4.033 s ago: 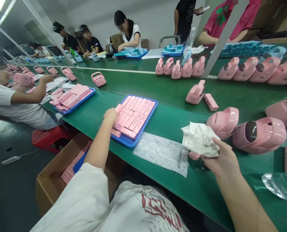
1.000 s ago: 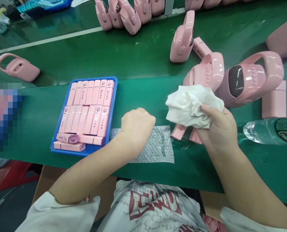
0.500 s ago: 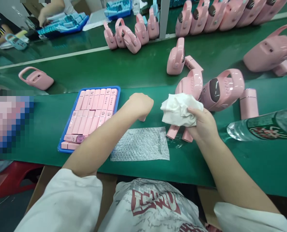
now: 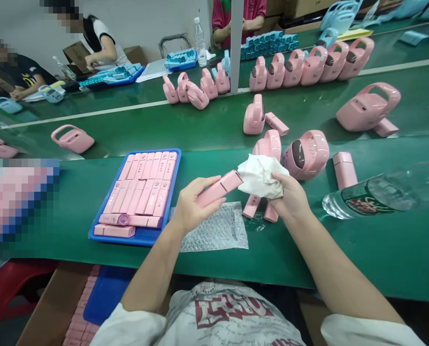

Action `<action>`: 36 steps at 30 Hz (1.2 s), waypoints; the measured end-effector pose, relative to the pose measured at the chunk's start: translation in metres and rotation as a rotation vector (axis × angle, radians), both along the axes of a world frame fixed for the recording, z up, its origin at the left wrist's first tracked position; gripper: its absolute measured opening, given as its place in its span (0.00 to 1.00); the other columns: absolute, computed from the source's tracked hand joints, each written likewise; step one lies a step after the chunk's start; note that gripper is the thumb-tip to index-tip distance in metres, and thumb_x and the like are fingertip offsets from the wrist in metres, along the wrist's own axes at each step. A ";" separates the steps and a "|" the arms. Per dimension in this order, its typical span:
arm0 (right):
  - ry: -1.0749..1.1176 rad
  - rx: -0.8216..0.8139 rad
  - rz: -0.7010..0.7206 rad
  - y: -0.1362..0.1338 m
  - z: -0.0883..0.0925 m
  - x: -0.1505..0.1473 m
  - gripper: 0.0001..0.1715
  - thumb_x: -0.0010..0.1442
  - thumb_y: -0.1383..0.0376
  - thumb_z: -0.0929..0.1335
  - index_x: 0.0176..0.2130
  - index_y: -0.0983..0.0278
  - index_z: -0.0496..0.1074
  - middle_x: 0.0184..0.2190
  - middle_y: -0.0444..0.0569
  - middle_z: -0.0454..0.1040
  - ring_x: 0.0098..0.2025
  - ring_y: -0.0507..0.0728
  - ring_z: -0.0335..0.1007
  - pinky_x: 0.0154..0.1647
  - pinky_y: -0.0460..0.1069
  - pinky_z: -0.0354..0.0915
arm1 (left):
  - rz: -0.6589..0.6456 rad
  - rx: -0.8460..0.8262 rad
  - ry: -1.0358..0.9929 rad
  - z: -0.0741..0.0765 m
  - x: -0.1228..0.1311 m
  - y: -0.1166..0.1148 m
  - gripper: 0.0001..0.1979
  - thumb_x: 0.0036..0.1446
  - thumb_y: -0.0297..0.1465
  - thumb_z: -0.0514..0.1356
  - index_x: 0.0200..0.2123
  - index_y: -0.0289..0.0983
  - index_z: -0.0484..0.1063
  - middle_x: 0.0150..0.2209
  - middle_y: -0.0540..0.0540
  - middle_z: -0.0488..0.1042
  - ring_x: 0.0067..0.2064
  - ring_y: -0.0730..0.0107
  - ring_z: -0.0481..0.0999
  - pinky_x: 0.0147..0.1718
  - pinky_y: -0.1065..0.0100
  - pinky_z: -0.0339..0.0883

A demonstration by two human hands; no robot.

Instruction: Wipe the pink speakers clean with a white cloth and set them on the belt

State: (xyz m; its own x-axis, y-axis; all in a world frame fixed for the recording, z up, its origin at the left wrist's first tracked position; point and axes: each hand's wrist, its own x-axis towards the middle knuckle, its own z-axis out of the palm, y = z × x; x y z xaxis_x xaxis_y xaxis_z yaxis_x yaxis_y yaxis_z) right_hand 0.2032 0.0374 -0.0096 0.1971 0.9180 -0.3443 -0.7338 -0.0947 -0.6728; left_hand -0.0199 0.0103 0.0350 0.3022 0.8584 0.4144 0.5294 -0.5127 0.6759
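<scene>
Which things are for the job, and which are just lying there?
Probably in the job:
pink block, in the left hand
white cloth, in the right hand
blue tray with similar pink blocks

Probably just lying there:
clear bottle, on its side
bubble wrap, maybe

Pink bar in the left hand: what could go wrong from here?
The pink bar might slip: the left hand holds it toward one end. The right hand, carrying a white cloth, could nudge the pink handled units just beyond it. The clear bottle to that hand's right might get knocked.
</scene>
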 end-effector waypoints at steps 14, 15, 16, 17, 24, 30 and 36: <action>-0.074 -0.010 0.070 -0.004 -0.003 -0.006 0.15 0.44 0.69 0.72 0.36 0.66 0.76 0.36 0.48 0.80 0.37 0.57 0.78 0.35 0.47 0.75 | -0.053 0.438 0.019 -0.019 0.008 0.002 0.23 0.51 0.25 0.66 0.52 0.39 0.69 0.44 0.43 0.73 0.43 0.67 0.75 0.40 0.69 0.73; -0.071 -0.015 0.078 -0.005 -0.003 -0.006 0.15 0.44 0.69 0.72 0.36 0.65 0.76 0.36 0.48 0.80 0.38 0.57 0.78 0.35 0.47 0.75 | -0.028 0.393 -0.003 -0.020 0.008 0.001 0.22 0.51 0.26 0.66 0.51 0.39 0.69 0.44 0.43 0.72 0.44 0.67 0.75 0.41 0.68 0.72; -0.068 -0.021 0.081 -0.005 -0.002 -0.006 0.16 0.44 0.69 0.72 0.37 0.65 0.76 0.36 0.48 0.80 0.38 0.56 0.78 0.35 0.47 0.75 | -0.003 0.324 -0.039 -0.021 0.008 0.000 0.22 0.52 0.28 0.66 0.51 0.39 0.70 0.44 0.43 0.71 0.44 0.66 0.74 0.41 0.67 0.72; -0.068 -0.028 0.079 -0.006 -0.002 -0.007 0.16 0.44 0.69 0.72 0.37 0.65 0.76 0.36 0.48 0.80 0.37 0.56 0.78 0.35 0.46 0.75 | 0.013 0.233 -0.088 -0.022 0.009 -0.001 0.20 0.53 0.30 0.66 0.50 0.39 0.71 0.43 0.43 0.71 0.44 0.66 0.73 0.42 0.66 0.72; -0.108 0.010 0.041 -0.008 -0.002 -0.005 0.14 0.46 0.68 0.71 0.37 0.65 0.75 0.37 0.48 0.80 0.42 0.57 0.77 0.38 0.47 0.74 | -0.029 -0.492 -0.546 -0.030 0.014 -0.005 0.20 0.55 0.41 0.63 0.49 0.38 0.73 0.42 0.43 0.74 0.37 0.68 0.74 0.34 0.68 0.70; -0.326 0.196 -0.172 -0.014 -0.008 -0.012 0.12 0.52 0.64 0.71 0.39 0.64 0.76 0.38 0.49 0.79 0.45 0.60 0.76 0.49 0.56 0.72 | -0.037 -0.909 -0.791 -0.028 0.019 -0.002 0.25 0.55 0.47 0.61 0.49 0.35 0.73 0.29 0.47 0.74 0.26 0.76 0.71 0.23 0.75 0.66; -1.083 0.646 -0.110 -0.028 -0.025 -0.017 0.15 0.62 0.65 0.65 0.48 0.61 0.75 0.47 0.50 0.77 0.52 0.60 0.73 0.56 0.56 0.67 | -0.056 -1.137 -0.806 -0.031 0.028 -0.004 0.44 0.50 0.64 0.47 0.52 0.33 0.72 0.29 0.44 0.74 0.26 0.73 0.71 0.21 0.74 0.63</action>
